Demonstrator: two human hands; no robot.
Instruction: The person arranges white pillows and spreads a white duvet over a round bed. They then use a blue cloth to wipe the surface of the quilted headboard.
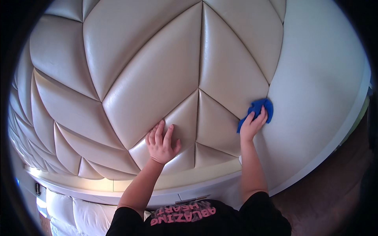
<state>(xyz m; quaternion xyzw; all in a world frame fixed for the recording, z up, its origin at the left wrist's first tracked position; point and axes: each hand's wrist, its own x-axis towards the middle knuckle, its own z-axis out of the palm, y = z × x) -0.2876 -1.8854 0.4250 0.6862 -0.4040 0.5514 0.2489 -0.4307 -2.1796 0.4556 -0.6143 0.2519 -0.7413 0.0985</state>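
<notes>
A padded wall panel (159, 79) in shiny beige leather-like material, divided by seams into angular cushions, fills most of the head view. My left hand (162, 143) rests on one of its lower cushions, fingers spread and nothing in them. At the panel's right edge, my right hand (253, 124) presses a blue cloth (258, 106) where the padding meets a smooth pale wall (313, 85). Part of the cloth hangs out to the left under my palm; the fingers cover its middle.
A pale ledge (206, 180) runs below the padding. White pillows (91, 214) lie at the lower left. A white trim strip (319, 165) borders the wall at right, above a dark brown floor (319, 194). A small black object (37, 188) is at far left.
</notes>
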